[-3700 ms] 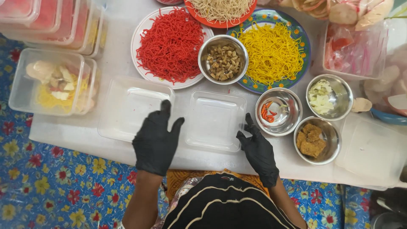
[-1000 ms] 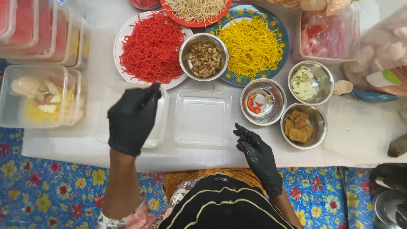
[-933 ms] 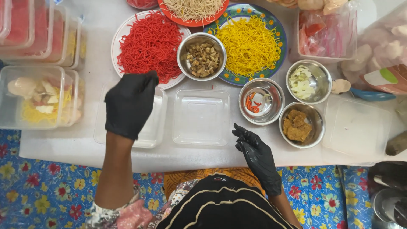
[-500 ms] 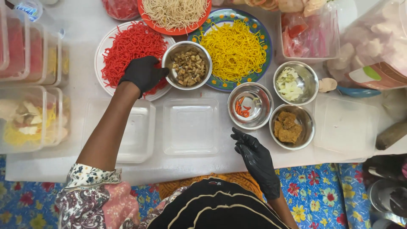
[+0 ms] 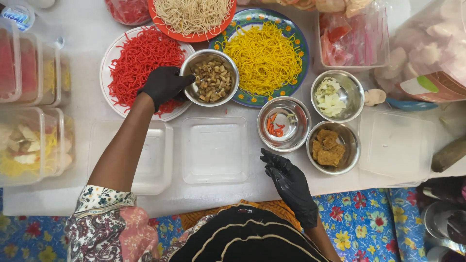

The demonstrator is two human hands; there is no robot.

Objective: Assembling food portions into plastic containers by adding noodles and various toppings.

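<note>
**Gloved hand on the red noodles, empty trays waiting below**

On the far left of the white table (image 5: 87, 19), stacked clear tubs (image 5: 29, 140) hold pale slices and yellow shreds, with more lidded tubs behind them. Just right of these sits a white plate (image 5: 108, 92) heaped with red noodles (image 5: 141, 58). The left hand (image 5: 164, 85), in a black glove, rests on the near right part of that heap, fingers curled down into the strands, closed on a pinch of them as far as can be seen; its knuckles lie just beside a steel bowl of chopped brown bits (image 5: 212, 77). Below the forearm lie two empty clear trays, one (image 5: 158, 160) partly hidden by the arm and a second (image 5: 215, 149) to its right. Behind the bowl stands a patterned plate of yellow noodles (image 5: 264, 56), and above it an orange plate of pale noodles (image 5: 194, 14). The right hand (image 5: 289, 182), also gloved in black, rests on the table edge with fingers loosely spread, holding nothing, near a small steel bowl of red chilli pieces (image 5: 282, 123). Further right sit a bowl of brown chunks (image 5: 332, 148), a bowl of chopped white bits (image 5: 336, 94) and another clear lid (image 5: 395, 145).
</note>
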